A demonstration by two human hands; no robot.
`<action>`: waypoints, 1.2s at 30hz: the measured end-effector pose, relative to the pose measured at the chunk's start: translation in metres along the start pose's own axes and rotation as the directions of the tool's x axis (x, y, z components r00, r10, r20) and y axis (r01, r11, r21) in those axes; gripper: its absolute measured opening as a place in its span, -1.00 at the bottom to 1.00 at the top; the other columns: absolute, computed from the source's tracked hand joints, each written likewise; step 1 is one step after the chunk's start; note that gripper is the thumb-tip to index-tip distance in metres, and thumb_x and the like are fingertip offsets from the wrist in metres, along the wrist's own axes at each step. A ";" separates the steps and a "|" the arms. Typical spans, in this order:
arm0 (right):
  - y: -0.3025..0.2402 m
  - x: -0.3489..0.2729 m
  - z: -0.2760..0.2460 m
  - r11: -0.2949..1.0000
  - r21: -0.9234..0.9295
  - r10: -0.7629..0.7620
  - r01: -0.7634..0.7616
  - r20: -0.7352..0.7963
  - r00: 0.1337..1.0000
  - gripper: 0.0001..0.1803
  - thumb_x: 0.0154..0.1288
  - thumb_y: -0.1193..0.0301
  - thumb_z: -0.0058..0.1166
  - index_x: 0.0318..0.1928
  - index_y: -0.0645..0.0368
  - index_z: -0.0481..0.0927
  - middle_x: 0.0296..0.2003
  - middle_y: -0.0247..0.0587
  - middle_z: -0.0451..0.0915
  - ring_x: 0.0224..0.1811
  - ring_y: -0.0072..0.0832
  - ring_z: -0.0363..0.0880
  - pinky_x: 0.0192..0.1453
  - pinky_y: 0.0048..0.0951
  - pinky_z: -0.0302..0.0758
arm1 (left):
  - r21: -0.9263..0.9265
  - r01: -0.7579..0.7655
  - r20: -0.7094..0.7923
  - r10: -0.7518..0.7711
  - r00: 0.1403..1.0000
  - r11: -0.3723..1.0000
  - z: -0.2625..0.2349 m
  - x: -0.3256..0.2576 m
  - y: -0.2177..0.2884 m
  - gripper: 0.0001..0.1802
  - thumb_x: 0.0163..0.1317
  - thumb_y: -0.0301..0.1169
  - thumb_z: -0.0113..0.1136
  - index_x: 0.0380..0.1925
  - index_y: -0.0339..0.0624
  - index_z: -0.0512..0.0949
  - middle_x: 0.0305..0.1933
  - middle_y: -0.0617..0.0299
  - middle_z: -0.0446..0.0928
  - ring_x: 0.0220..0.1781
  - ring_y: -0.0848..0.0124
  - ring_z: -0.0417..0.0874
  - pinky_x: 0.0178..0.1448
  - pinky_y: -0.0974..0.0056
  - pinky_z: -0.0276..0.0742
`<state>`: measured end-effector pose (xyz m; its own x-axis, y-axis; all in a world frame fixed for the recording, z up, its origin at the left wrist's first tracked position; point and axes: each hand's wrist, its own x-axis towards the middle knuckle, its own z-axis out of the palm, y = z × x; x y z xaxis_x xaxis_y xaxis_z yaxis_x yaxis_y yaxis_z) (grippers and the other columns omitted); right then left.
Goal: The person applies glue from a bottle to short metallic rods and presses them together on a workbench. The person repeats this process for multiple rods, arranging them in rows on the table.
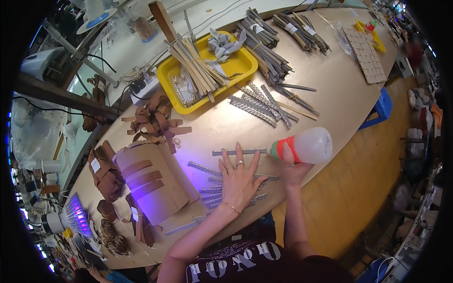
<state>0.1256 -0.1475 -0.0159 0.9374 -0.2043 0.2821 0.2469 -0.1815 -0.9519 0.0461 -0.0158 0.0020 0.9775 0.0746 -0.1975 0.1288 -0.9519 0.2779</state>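
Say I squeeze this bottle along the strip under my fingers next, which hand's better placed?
Probably your right hand: it holds the white bottle aimed at the right end of the strip. Your left hand is spread, fingers across the strip, so it seems better placed for steadying.

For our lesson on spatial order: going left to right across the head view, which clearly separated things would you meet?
Purple-lit lamp, curved brown form, left hand, white bottle, blue stool.

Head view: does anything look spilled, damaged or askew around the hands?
No spill or damage stands out. The loose grey strips around the left hand look slightly askew: they lie fanned at uneven angles, some overlapping, rather than neatly aligned.
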 end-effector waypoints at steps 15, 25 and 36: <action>-0.007 -0.007 0.017 0.975 -0.189 -0.105 0.117 0.071 0.992 -0.70 0.20 0.35 0.35 -0.17 0.27 0.60 -0.26 -0.21 0.63 -0.22 -0.40 0.60 -0.03 -0.36 0.54 | -0.212 0.034 -0.058 -0.048 0.997 0.977 -0.013 -0.020 -0.048 -0.20 0.37 0.07 0.01 0.47 -0.13 0.14 0.59 -0.12 -0.08 0.58 -0.17 -0.03 0.58 -0.20 -0.19; -0.009 -0.008 0.021 0.972 -0.193 -0.127 0.137 0.065 0.990 -0.65 0.22 0.28 0.37 -0.16 0.28 0.57 -0.25 -0.21 0.62 -0.23 -0.42 0.59 -0.04 -0.36 0.54 | -0.206 0.107 -0.111 -0.132 0.985 0.973 -0.021 -0.024 -0.066 -0.32 0.36 -0.03 0.08 0.35 -0.21 0.31 0.51 -0.06 0.13 0.58 -0.06 -0.02 0.58 -0.18 -0.18; -0.013 -0.012 0.026 0.967 -0.199 -0.148 0.160 0.075 0.986 -0.72 0.25 0.32 0.34 -0.21 0.28 0.61 -0.29 -0.24 0.63 -0.25 -0.44 0.60 -0.06 -0.38 0.54 | -0.161 0.112 -0.143 -0.135 0.980 0.981 -0.019 -0.022 -0.065 -0.33 0.31 -0.08 0.15 0.33 -0.22 0.33 0.49 -0.07 0.16 0.57 -0.03 0.01 0.56 -0.21 -0.12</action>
<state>0.1172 -0.1175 -0.0102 0.9064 -0.1027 0.4096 0.3397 -0.3991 -0.8517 0.0194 0.0497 0.0061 0.9648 0.2446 -0.0967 0.2627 -0.8773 0.4018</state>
